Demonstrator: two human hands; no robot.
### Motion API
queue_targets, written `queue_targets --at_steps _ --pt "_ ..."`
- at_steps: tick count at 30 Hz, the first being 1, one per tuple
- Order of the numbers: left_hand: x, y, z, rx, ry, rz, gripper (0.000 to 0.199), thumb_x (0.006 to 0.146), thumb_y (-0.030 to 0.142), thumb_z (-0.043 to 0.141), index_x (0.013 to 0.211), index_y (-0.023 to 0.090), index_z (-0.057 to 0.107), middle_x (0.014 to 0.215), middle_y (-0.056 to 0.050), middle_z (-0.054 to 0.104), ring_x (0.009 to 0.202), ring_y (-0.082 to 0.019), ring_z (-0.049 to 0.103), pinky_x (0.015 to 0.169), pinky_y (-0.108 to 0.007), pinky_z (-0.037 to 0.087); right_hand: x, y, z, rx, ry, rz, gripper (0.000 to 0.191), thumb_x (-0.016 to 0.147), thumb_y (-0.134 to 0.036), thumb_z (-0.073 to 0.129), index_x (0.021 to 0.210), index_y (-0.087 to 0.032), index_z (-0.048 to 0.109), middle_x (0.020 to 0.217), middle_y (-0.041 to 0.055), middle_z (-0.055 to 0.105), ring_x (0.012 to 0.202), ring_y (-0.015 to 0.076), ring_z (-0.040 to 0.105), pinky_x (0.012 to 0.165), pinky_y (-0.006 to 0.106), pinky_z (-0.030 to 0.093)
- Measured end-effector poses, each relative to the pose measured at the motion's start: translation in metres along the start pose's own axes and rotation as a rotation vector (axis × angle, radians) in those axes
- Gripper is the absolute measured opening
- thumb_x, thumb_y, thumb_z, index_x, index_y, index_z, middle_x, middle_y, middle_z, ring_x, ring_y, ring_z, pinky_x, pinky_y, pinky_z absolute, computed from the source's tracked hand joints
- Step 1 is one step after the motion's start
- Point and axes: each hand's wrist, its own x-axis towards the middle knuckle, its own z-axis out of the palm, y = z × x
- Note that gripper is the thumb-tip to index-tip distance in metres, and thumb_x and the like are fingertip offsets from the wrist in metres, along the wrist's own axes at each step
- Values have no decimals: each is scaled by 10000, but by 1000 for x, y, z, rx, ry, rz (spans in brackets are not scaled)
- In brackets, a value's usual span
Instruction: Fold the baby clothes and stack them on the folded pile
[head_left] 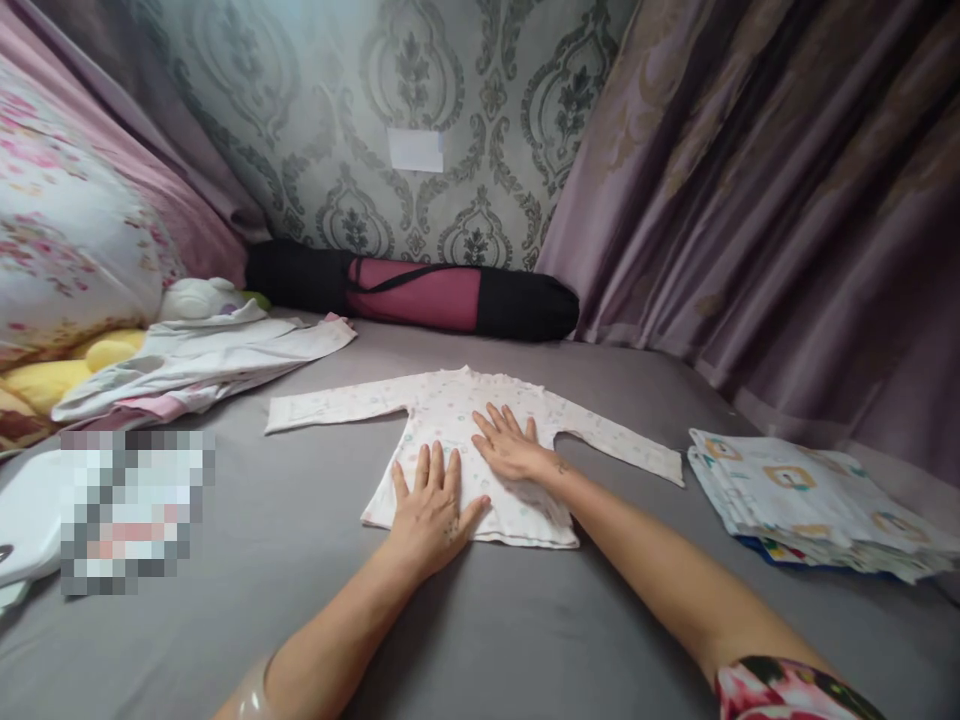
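A small white long-sleeved shirt [450, 420] with a faint print lies flat on the grey sheet, its collar away from me and both sleeves spread out sideways. My left hand [431, 508] rests palm down on the lower left part of the shirt near the hem, fingers spread. Higher up and to the right, my right hand [510, 443] lies flat on the shirt's chest, its fingers apart and pointing to the upper left. Neither hand holds anything. Part of the shirt's right side is hidden beneath my right hand and forearm.
On the right is a stack of folded printed cloths [810, 490]. Loose white and pink clothes [202, 360] lie at the left, by yellow and white plush toys and a floral pillow [67, 200]. A black and maroon long bag [412, 293] lies along the wall.
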Motion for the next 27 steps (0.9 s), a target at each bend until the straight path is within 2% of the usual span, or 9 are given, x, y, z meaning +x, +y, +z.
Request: queue_targets --at_steps 4,10,15,21,23,25,27 --pt "-1 -2 1 -66 -13 13 890 890 710 264 1527 90 218 1579 -223 86 1466 -394 41 1105 -693 67 29 7 -2 -17 63 112 646 971 -562 137 1556 -292 102 1629 19 -37 1480 264 -93 1125 619 -52" --pt "2 -7 10 -119 23 24 975 838 793 175 1533 110 207 1583 -218 82 1470 -386 34 1103 -697 43 69 16 0 -71 250 231 678 979 -530 111 1554 -172 139 1629 86 16 1484 255 -15 1162 525 5" --pt "3 -8 12 -111 30 34 975 836 796 166 1534 117 209 1585 -219 83 1470 -391 36 1100 -702 54 78 13 2 -104 370 355 675 979 -507 132 1539 -137 201 1614 135 115 1477 270 64 1159 508 48" --pt "3 -6 11 -103 54 33 935 850 771 238 1519 118 267 1579 -228 138 1463 -409 95 1092 -709 96 78 15 -1 -91 359 326 678 975 -509 134 1538 -138 206 1611 143 121 1479 270 60 1157 516 56" --pt "3 -5 6 -97 78 24 826 899 692 261 1497 125 326 1571 -217 201 1458 -399 149 1097 -694 140 75 14 -5 -74 326 316 684 973 -515 144 1541 -137 192 1614 147 97 1482 276 45 1157 527 52" --pt "4 -6 1 -81 106 -12 642 971 514 247 1459 124 397 1544 -197 304 1441 -366 240 1110 -651 196 66 9 -8 -61 288 294 686 973 -516 169 1546 -139 168 1621 142 49 1484 280 20 1159 531 51" --pt "6 -8 -3 -53 138 -58 531 977 311 256 1425 93 440 1507 -191 383 1423 -335 301 1133 -579 235 52 -1 -5 -57 249 218 679 977 -497 185 1551 -136 142 1624 130 4 1487 268 -7 1167 518 50"
